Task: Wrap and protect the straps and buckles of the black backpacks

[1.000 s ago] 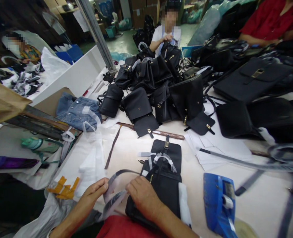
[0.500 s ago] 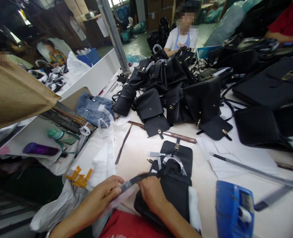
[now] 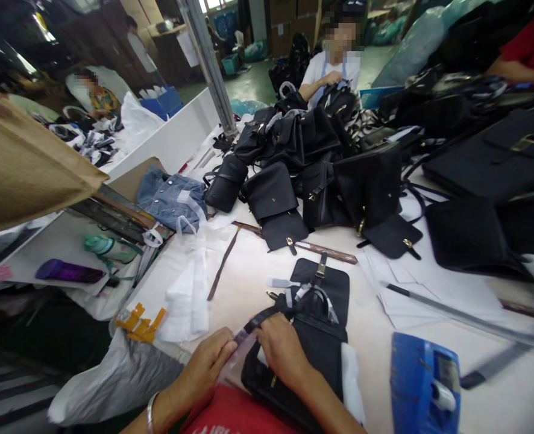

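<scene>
Both hands (image 3: 249,352) (bare) closed on strap (image 3: 257,319)

Lettering on red shirt (image 3: 240,412) and brown material (image 3: 27,163) is unreadable

The left hand (image 3: 213,354) is closed in a pinch, thumb against bent fingers, its forearm slanting in from below and a bracelet around the wrist. Just to its right and slightly higher, the right hand (image 3: 281,346) is curled with knuckles up and fingertips turned down toward the left one, its forearm running down and away to the right.
</scene>
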`<state>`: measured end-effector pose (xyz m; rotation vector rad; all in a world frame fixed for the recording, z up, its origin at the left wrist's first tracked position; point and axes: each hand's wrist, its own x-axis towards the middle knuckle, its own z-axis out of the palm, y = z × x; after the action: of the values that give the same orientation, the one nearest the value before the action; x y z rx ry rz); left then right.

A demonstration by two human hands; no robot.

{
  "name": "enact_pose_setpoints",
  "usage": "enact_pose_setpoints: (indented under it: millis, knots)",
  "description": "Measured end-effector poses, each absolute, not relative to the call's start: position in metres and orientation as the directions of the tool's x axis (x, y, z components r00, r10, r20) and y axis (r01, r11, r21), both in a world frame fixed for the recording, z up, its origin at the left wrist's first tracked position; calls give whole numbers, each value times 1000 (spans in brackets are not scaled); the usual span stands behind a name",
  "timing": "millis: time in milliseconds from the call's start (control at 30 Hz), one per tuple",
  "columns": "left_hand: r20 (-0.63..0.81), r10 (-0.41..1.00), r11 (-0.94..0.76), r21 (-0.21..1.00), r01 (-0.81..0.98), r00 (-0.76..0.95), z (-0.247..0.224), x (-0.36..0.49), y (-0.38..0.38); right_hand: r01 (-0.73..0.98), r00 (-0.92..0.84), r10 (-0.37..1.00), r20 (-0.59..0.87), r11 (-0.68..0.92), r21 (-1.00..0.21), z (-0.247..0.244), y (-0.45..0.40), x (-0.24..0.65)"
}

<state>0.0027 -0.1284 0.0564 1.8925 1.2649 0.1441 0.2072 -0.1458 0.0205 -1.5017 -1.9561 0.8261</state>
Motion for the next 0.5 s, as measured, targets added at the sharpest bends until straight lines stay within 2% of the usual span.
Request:
enact_pose_setpoints:
  millis: [133, 267, 333, 500]
  knots:
    - [-313, 798, -205, 662, 721, 514, 61, -2, -126, 687, -159, 979, 130, 204, -697, 42, -156, 223]
    - [-307, 762, -259, 664, 702, 571, 66, 1, -126, 647, -275, 931, 241, 365, -669, 61, -139, 229]
    - [-302, 766, -260, 663, 703, 568, 69, 3, -125, 616, -357, 910, 210, 398, -680, 61, -126, 231]
    - [-339, 814, -152, 659, 737, 471, 74, 1, -124, 567, -419, 905, 78, 328, -756, 45, -122, 235]
